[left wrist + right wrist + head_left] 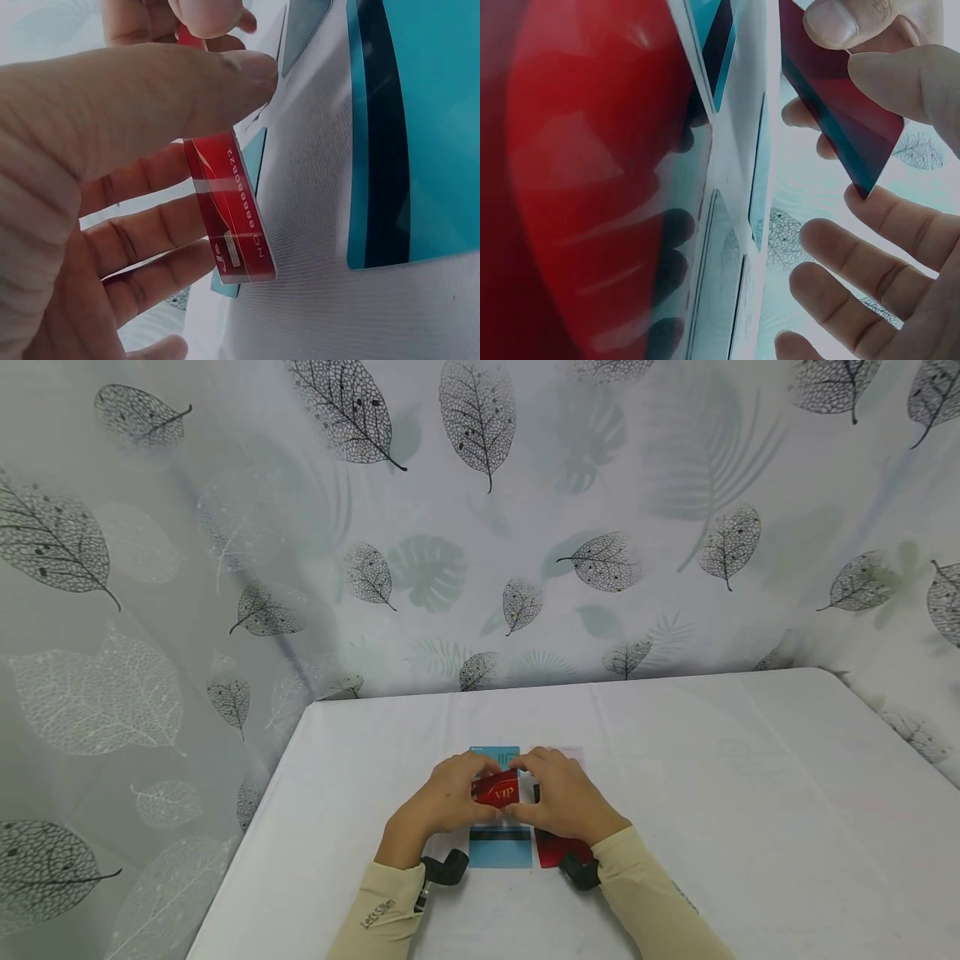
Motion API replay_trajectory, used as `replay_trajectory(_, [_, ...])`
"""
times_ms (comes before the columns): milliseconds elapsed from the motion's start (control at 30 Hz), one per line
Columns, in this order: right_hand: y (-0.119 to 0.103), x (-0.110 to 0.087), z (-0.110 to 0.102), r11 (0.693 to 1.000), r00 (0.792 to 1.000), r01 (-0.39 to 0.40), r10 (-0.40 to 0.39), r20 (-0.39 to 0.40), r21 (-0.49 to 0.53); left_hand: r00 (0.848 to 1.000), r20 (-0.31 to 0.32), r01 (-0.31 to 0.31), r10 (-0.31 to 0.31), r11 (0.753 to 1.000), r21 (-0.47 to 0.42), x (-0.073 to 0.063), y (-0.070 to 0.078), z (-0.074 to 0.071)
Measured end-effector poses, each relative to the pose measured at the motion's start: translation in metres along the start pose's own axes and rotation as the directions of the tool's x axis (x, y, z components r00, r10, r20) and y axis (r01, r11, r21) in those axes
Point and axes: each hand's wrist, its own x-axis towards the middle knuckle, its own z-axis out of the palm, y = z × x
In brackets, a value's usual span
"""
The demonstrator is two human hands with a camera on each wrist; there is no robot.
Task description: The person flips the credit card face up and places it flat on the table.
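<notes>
In the head view, a red VIP card [501, 790] is held up over the table between both hands. My left hand [447, 795] grips its left side. The left wrist view shows the thumb lying across the red card [234, 202], with several fingers behind it and a printed number on its face. My right hand [557, 793] holds the right side by the edges, thumb below and a finger above. In the right wrist view, both thumbs are on the card's dark-striped side [847, 112], and the other right fingers are spread beneath.
A blue card with a dark stripe [500, 853] and a red card [551, 850] lie nearest on the white table [720, 827]. Behind the hands lie another blue card [495, 753] and a pale pinkish card [574, 755]. A leaf-patterned curtain [525, 527] hangs behind.
</notes>
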Motion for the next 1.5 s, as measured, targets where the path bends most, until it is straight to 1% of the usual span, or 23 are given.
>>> replay_trajectory(233, [0.0022, 0.0004, 0.0015, 0.999, 0.999, -0.04, 0.041, 0.029, -0.025, 1.0, 0.005, -0.016, 0.016, 0.999, 0.045, 0.0005, -0.0013, -0.0003])
replay_trajectory(433, [0.0045, 0.0005, 0.0034, 0.997, 0.997, -0.066, 0.067, 0.039, -0.039, 1.0, 0.003, -0.016, 0.016, 0.998, 0.068, 0.0002, -0.0033, -0.0002])
replay_trajectory(700, [0.0053, 0.0004, 0.0044, 0.995, 0.996, -0.08, 0.083, 0.043, -0.057, 1.0, -0.005, -0.008, 0.009, 0.996, 0.093, 0.0002, -0.0056, -0.0003])
replay_trajectory(1033, [0.004, 0.0006, 0.0038, 0.991, 0.994, -0.089, 0.095, 0.047, -0.101, 1.0, 0.0, 0.02, -0.02, 0.994, 0.103, -0.0001, -0.0059, -0.0008])
replay_trajectory(1500, [0.0045, 0.0012, 0.0058, 0.985, 0.989, -0.12, 0.13, 0.073, -0.125, 1.0, -0.007, 0.023, -0.022, 0.99, 0.137, -0.0006, -0.004, 0.0])
